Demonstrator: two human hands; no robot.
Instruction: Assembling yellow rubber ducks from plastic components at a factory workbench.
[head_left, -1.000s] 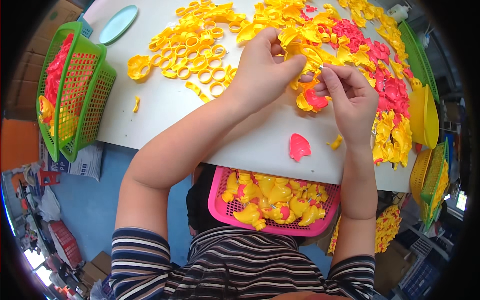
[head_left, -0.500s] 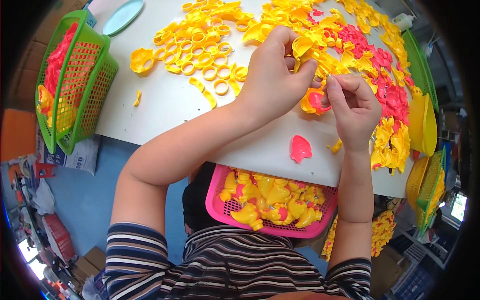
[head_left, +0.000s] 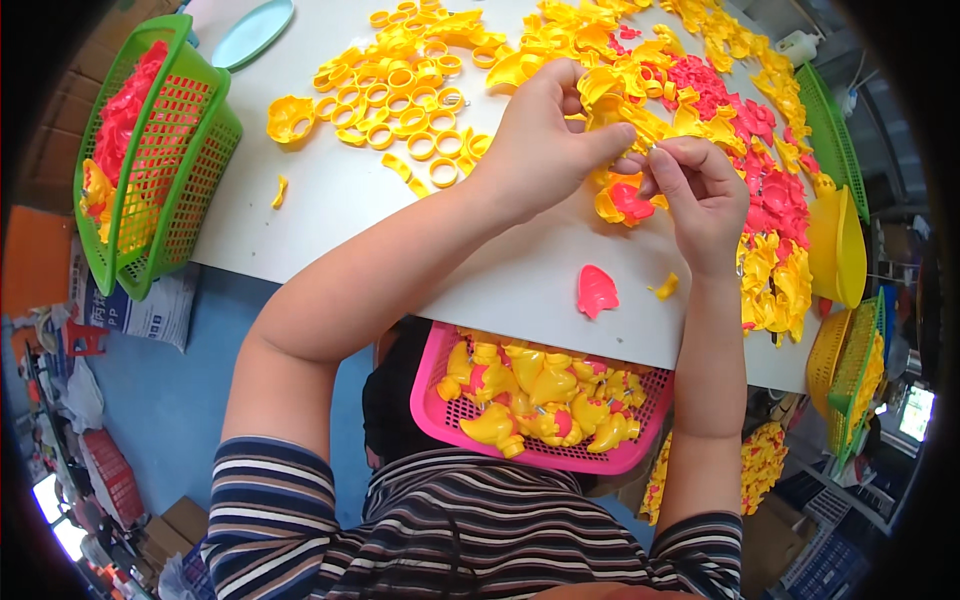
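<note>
The left hand [head_left: 540, 150] is curled over a yellow-and-pink plastic piece [head_left: 625, 200] on the white table [head_left: 330, 200], its thumb stretched toward the right hand [head_left: 700, 190], whose fingers are pinched together on something too small to make out, just above that piece. The piece lies at the near edge of the big yellow and pink heap [head_left: 720, 90], beyond the lone pink part [head_left: 597, 290]. To my eye the work here is fitting small parts together, so it pays to keep the piece steady under the left palm and bring the pinch straight in. The pink basket [head_left: 440, 400] of finished pieces sits below the table edge, nearer than the pink part.
</note>
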